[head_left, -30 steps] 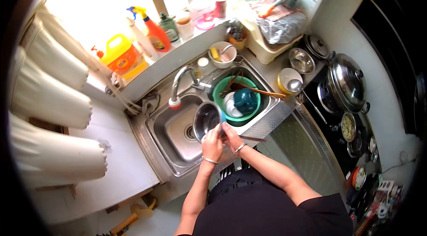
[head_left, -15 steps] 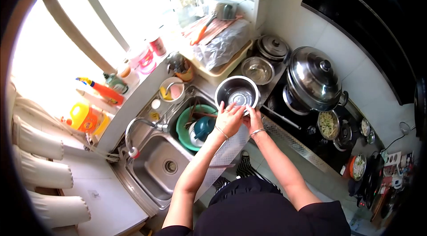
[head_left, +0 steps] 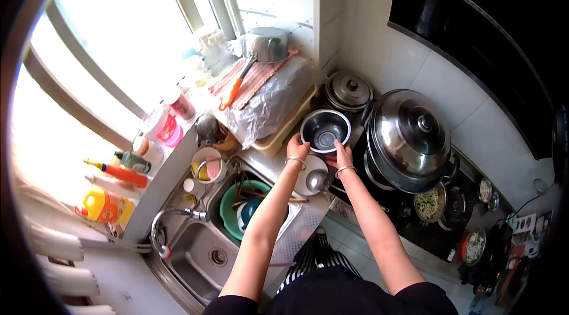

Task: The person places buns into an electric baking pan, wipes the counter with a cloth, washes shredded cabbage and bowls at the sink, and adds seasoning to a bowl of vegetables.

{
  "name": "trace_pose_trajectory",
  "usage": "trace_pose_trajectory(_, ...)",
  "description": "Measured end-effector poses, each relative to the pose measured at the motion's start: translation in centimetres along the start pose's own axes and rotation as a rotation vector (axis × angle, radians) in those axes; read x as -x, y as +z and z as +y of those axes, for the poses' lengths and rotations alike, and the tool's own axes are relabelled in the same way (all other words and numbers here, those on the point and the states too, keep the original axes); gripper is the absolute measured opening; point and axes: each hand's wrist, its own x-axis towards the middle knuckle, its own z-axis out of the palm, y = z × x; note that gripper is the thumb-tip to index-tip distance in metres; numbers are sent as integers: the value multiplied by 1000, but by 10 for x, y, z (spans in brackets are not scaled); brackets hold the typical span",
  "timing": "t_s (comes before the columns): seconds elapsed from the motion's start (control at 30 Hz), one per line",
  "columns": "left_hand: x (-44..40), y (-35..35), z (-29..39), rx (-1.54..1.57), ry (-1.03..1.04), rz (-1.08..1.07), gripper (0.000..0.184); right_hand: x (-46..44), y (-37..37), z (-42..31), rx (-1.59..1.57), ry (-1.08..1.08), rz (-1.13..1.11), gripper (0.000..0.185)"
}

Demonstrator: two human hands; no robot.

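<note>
A round steel bowl [head_left: 325,131] is held between my two hands over the counter, its opening facing up. My left hand [head_left: 297,150] grips its near left rim, and my right hand [head_left: 341,158] grips its near right side. Just below the bowl, a white bowl [head_left: 303,176] with a metal ladle [head_left: 317,180] in it sits on the counter, partly behind my left wrist. Beyond the held bowl is a lidded steel pot [head_left: 349,91]. A large lidded steamer [head_left: 409,137] stands on the stove to the right.
At the left are the sink [head_left: 204,258], its faucet [head_left: 159,229] and a green basin [head_left: 229,211] of dishes. A plastic-covered tray [head_left: 287,122] carries a saucepan [head_left: 268,44]. A pan of food [head_left: 429,203] sits on the stove, below the range hood [head_left: 468,30].
Both hands have carried the steel bowl from above the sink, rightward and away, to the counter beside the stove. The view has turned toward the stove.
</note>
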Motion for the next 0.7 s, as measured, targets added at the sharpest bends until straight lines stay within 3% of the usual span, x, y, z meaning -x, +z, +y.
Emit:
trace_pose_trajectory(0.03,-17,5,-5,1,-26,-5,49,-15,1,4,164,-79,55,36)
trace_pose_trajectory(0.07,-34,11,-21,-62,107,65,46,-29,0,9,243,-127,87,31)
trace_pose_trajectory(0.13,-47,14,-18,-95,43,13,46,-73,-5,44,368,-296,167,24)
trace_pose_trajectory(0.3,-82,24,-65,-299,-13,-21,50,-98,3,62,399,-312,328,30)
trace_pose_trajectory(0.37,-81,26,-68,-337,-17,11,50,-132,-5,101,676,-569,482,36)
trace_pose_trajectory(0.43,-81,27,-76,-486,210,118,43,-126,-4,96,710,-493,442,40)
trace_pose_trajectory(0.53,-77,24,-69,-537,105,49,44,-120,-2,95,812,-405,440,46)
trace_pose_trajectory(0.63,-67,23,-54,-697,134,45,48,-100,0,77,741,-239,323,62)
trace_pose_trajectory(0.7,-63,24,-51,-706,129,70,50,-63,7,34,531,-19,146,73)
